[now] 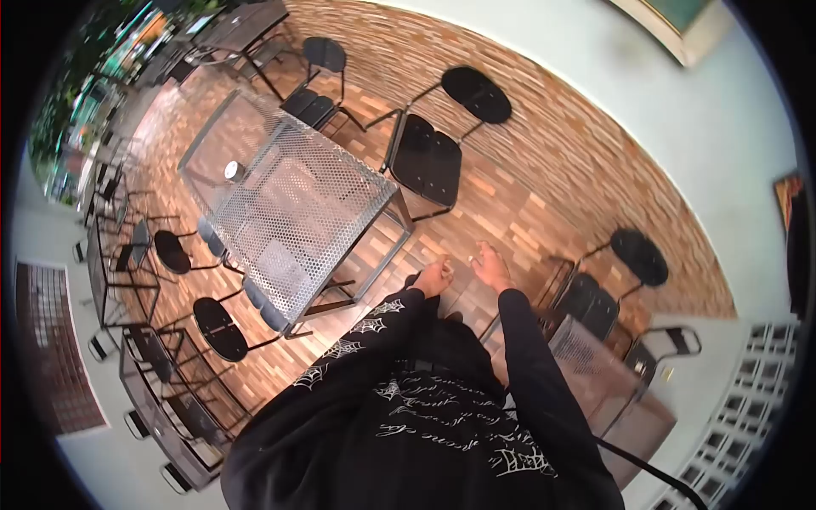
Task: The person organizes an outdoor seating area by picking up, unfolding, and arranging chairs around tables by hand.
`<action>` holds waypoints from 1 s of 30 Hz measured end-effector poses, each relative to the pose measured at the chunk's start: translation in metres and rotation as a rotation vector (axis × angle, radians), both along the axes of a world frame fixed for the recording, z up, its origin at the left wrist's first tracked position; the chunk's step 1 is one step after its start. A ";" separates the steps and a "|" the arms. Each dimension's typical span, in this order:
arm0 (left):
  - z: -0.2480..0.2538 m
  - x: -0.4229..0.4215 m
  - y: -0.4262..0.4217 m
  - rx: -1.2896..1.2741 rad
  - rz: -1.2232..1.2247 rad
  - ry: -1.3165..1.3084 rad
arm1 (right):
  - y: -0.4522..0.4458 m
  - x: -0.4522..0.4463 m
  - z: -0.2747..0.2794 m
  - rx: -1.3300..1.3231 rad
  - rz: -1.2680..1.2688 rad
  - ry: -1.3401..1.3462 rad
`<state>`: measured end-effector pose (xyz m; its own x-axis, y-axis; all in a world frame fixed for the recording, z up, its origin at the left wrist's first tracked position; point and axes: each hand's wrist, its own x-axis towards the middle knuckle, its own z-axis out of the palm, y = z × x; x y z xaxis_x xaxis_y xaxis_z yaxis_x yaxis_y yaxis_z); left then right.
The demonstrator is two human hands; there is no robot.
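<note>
My left hand (435,277) is held in front of my body, its fingers loosely bent and apart, with nothing visible in it. Beside it, my right hand (490,267) is raised over the floor with fingers spread, also holding nothing I can see. A gap separates the two hands. Closest to my left hand is a metal mesh table (314,191), just ahead and to the left, which neither hand touches. On that table stands a small white round object (234,171), too small to name.
Black chairs (427,161) line the stone-patterned wall (561,119). Other black chairs (219,329) stand on the table's left side. To my right are a chair (586,304) and a second mesh table (586,357). More tables (153,391) extend along the left. The floor (501,208) is wood-patterned.
</note>
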<state>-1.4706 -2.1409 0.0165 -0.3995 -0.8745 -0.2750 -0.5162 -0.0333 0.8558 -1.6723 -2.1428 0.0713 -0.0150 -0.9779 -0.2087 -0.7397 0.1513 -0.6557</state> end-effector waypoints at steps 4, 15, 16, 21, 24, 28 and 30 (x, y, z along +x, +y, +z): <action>-0.026 -0.012 -0.034 0.186 0.198 -0.001 | -0.069 -0.014 -0.017 0.020 0.099 -0.008; -0.089 -0.045 -0.254 0.047 0.044 -0.282 | -0.233 -0.102 -0.020 0.120 0.345 0.109; -0.096 -0.047 -0.272 -0.054 -0.081 -0.292 | -0.247 -0.109 -0.026 0.136 0.369 0.110; -0.026 -0.050 -0.344 0.215 0.374 -0.071 | -0.318 -0.113 -0.037 0.148 0.453 0.242; -0.003 -0.045 -0.367 0.269 0.564 0.012 | -0.385 -0.085 -0.028 0.170 0.535 0.243; -0.017 -0.052 -0.379 0.142 0.581 -0.130 | -0.468 -0.051 -0.053 0.189 0.747 0.138; -0.015 -0.055 -0.397 0.159 0.640 -0.104 | -0.512 -0.031 -0.061 0.188 0.868 0.107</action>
